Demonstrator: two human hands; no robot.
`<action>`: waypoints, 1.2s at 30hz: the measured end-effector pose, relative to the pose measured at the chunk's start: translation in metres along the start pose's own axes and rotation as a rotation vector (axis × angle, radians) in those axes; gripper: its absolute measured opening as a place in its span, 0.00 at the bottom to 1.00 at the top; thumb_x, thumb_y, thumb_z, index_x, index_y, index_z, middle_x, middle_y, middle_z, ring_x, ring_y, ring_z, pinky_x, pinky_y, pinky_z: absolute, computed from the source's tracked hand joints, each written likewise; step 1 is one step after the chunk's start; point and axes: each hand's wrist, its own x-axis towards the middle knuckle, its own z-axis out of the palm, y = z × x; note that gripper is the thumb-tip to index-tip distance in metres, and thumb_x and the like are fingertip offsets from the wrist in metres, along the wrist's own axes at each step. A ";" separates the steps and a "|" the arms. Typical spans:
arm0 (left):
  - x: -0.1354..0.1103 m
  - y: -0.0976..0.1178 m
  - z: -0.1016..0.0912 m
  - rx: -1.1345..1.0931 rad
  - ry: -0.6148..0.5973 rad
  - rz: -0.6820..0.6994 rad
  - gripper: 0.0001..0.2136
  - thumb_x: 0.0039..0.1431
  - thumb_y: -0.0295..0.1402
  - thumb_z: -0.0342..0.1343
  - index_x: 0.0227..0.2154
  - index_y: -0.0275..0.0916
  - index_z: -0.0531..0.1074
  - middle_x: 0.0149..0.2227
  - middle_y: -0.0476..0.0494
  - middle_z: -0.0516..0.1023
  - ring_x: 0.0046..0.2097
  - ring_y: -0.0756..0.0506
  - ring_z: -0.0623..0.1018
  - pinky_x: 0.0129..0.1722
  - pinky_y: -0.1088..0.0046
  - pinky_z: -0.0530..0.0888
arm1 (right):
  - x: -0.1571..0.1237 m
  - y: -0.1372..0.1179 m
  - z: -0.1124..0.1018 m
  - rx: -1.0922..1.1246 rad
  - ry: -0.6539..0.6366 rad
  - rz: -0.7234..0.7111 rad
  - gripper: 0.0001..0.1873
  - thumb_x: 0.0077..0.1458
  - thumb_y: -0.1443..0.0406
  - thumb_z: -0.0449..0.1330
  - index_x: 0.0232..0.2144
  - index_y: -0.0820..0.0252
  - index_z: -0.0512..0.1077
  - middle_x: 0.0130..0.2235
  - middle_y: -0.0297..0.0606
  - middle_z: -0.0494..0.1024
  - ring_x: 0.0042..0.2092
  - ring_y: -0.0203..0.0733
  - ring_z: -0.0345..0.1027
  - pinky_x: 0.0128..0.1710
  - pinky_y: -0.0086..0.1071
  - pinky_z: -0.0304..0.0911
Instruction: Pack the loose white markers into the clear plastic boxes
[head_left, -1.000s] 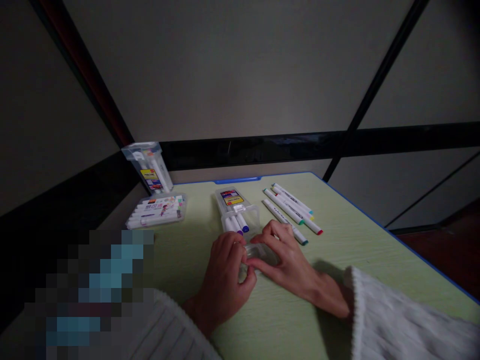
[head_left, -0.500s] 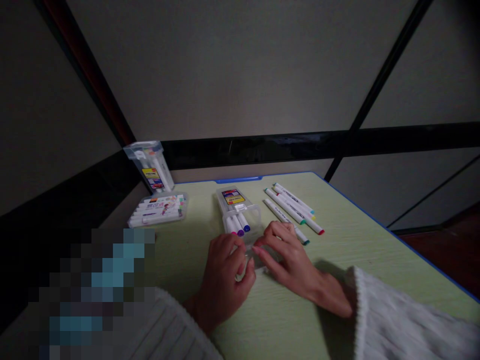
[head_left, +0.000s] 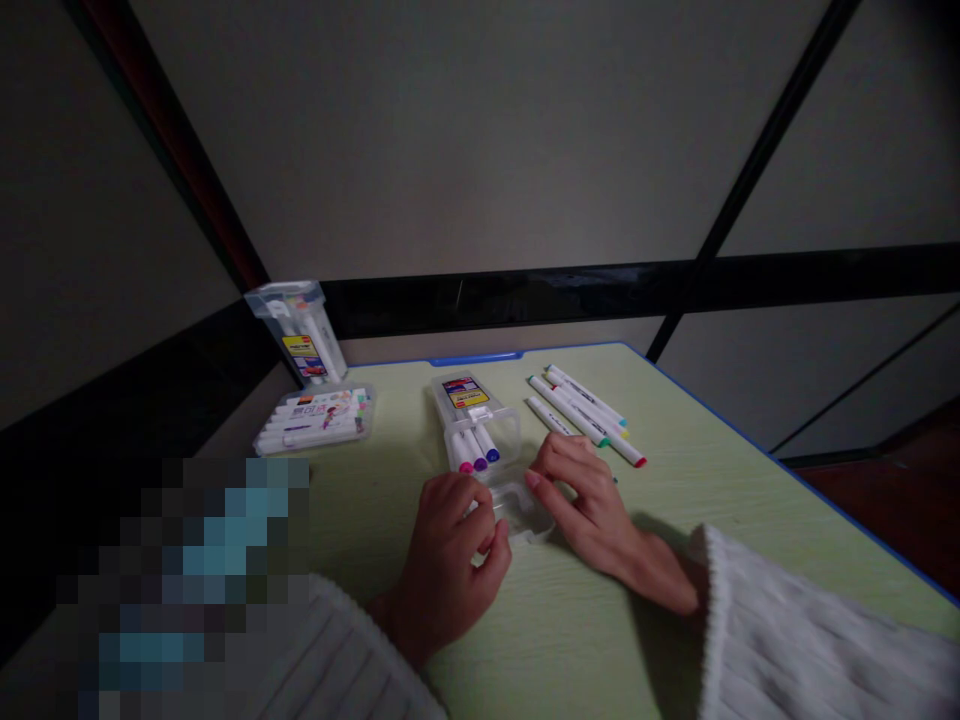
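Observation:
A clear plastic marker case [head_left: 459,388] lies on the table with its mouth towards me. Pink, purple and blue ends of white markers [head_left: 480,450] show inside it. In front of its mouth is the clear lid [head_left: 521,515], swung open. My left hand [head_left: 454,560] has its thumb and finger curled together at the lid's left side. At the lid's right edge, my right hand [head_left: 589,500] is bent with its fingers close together; some fingertips are hidden. It partly covers a teal-ended marker [head_left: 546,412]. Several loose white markers [head_left: 589,410] lie beyond it.
An upright clear marker case [head_left: 306,340] stands at the back left. Before it lies a flat case of white markers [head_left: 315,418]. The table [head_left: 750,530] has a blue edge, with a panelled wall [head_left: 480,150] behind. A pixelated patch [head_left: 225,560] covers the lower left.
My right hand has moved slightly right and away from me, widening the gap to the left hand. More of the clear lid shows between them. My left hand has barely moved.

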 end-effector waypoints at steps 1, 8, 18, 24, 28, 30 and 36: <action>0.000 0.000 0.000 -0.002 -0.003 -0.003 0.13 0.50 0.19 0.49 0.17 0.38 0.54 0.25 0.50 0.65 0.31 0.49 0.66 0.34 0.69 0.64 | 0.000 0.001 0.000 0.008 0.006 0.011 0.13 0.55 0.70 0.49 0.18 0.59 0.58 0.22 0.31 0.60 0.27 0.36 0.56 0.31 0.34 0.50; 0.000 0.001 -0.001 0.000 0.003 0.007 0.12 0.50 0.19 0.49 0.18 0.38 0.54 0.25 0.50 0.65 0.31 0.49 0.66 0.35 0.69 0.64 | 0.000 0.010 -0.003 0.060 0.060 0.090 0.13 0.52 0.70 0.51 0.17 0.60 0.61 0.23 0.32 0.63 0.28 0.37 0.58 0.31 0.35 0.52; 0.001 0.003 -0.003 -0.006 0.009 0.008 0.12 0.49 0.19 0.49 0.17 0.38 0.55 0.24 0.50 0.65 0.30 0.49 0.66 0.34 0.70 0.64 | 0.004 0.016 -0.006 -0.026 0.069 0.119 0.12 0.54 0.68 0.52 0.22 0.60 0.72 0.25 0.35 0.69 0.30 0.39 0.63 0.33 0.36 0.53; 0.001 0.003 -0.005 -0.029 0.036 0.035 0.12 0.49 0.19 0.49 0.17 0.39 0.55 0.24 0.50 0.65 0.29 0.49 0.66 0.33 0.69 0.65 | 0.012 0.036 -0.020 -0.166 0.132 0.178 0.12 0.54 0.66 0.52 0.25 0.60 0.73 0.26 0.36 0.70 0.31 0.41 0.64 0.32 0.35 0.54; 0.001 0.004 -0.007 -0.071 0.044 0.095 0.12 0.49 0.18 0.49 0.18 0.38 0.54 0.22 0.51 0.62 0.28 0.50 0.65 0.31 0.70 0.64 | 0.019 0.047 -0.031 -0.297 0.050 0.247 0.12 0.52 0.68 0.51 0.26 0.61 0.74 0.28 0.39 0.72 0.31 0.41 0.65 0.32 0.33 0.54; 0.000 0.005 -0.009 -0.086 0.046 0.147 0.13 0.48 0.18 0.49 0.18 0.39 0.54 0.20 0.52 0.61 0.27 0.50 0.64 0.30 0.70 0.63 | 0.021 0.050 -0.035 -0.383 -0.026 0.284 0.12 0.51 0.69 0.50 0.25 0.61 0.74 0.28 0.39 0.72 0.31 0.41 0.66 0.32 0.32 0.54; 0.000 0.008 -0.014 -0.080 0.017 0.263 0.12 0.49 0.19 0.48 0.17 0.39 0.55 0.18 0.52 0.61 0.25 0.50 0.63 0.28 0.70 0.62 | 0.025 0.049 -0.044 -0.581 -0.241 0.500 0.15 0.52 0.67 0.46 0.28 0.61 0.73 0.31 0.42 0.76 0.32 0.43 0.67 0.27 0.30 0.51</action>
